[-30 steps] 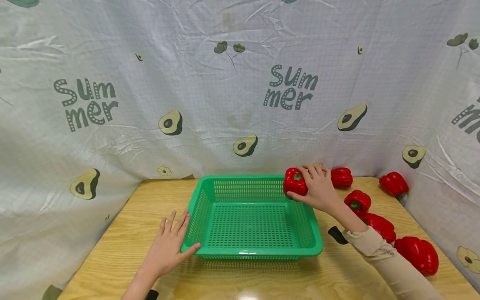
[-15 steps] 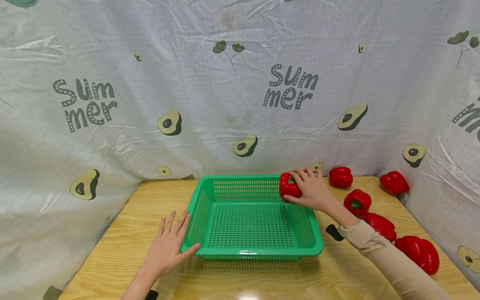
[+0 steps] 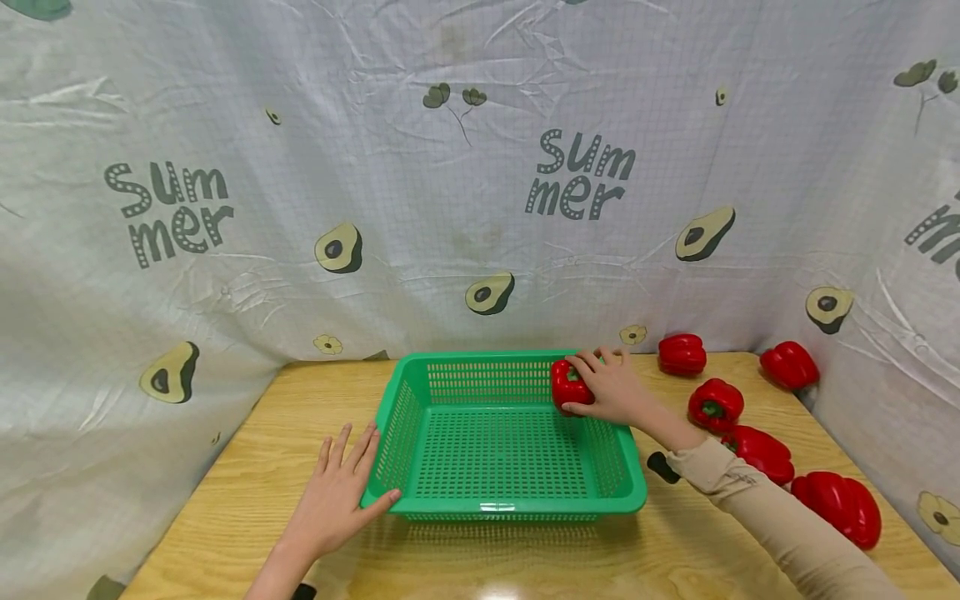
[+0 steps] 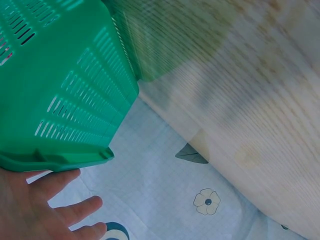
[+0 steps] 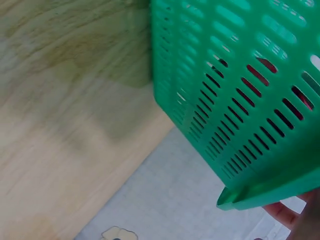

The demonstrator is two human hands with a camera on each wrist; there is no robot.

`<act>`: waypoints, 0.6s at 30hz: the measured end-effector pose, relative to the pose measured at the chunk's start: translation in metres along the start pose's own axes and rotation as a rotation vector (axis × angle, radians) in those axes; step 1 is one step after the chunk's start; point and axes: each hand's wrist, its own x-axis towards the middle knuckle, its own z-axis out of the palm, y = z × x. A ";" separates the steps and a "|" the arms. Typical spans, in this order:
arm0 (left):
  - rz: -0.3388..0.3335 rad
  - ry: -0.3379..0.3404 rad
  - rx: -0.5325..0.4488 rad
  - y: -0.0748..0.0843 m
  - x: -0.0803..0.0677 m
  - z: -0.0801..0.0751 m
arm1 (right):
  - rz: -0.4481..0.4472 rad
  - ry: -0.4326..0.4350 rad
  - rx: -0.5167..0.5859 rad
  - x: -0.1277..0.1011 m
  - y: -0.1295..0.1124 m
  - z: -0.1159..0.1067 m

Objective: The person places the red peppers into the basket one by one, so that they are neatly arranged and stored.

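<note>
A green plastic basket (image 3: pixel 495 505) with slotted walls stands on the wooden table. My right hand (image 3: pixel 611 390) reaches over its right rim and grips a red bell pepper (image 3: pixel 567 388) inside the basket's back right corner. Red shows through the slots of the basket wall (image 5: pixel 235 125) in the right wrist view, and most of that hand is hidden there. With fingers spread and straight, my left hand (image 3: pixel 337 492) rests against the basket's left rim at the front corner. The left wrist view shows its fingers (image 4: pixel 75 210) just outside the rim.
Several more red bell peppers lie to the right: one at the back (image 3: pixel 682 355), one in the far right corner (image 3: pixel 790 365), others (image 3: pixel 715 404) nearer the right sleeve (image 3: pixel 780 517). A white printed cloth (image 3: pixel 420 208) hangs behind the table (image 3: pixel 225 500).
My right hand has carried the red bell pepper left and down, from over the basket's right rim to inside it. The left hand has stayed in place.
</note>
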 end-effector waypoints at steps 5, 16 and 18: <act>-0.010 -0.020 -0.009 0.000 0.000 -0.001 | -0.006 -0.046 0.022 0.001 -0.003 0.001; 0.000 -0.009 -0.016 -0.001 0.000 0.000 | 0.004 -0.122 0.056 0.003 -0.009 0.006; -0.002 -0.011 -0.020 -0.001 0.001 0.000 | 0.004 -0.127 0.050 0.004 -0.008 0.007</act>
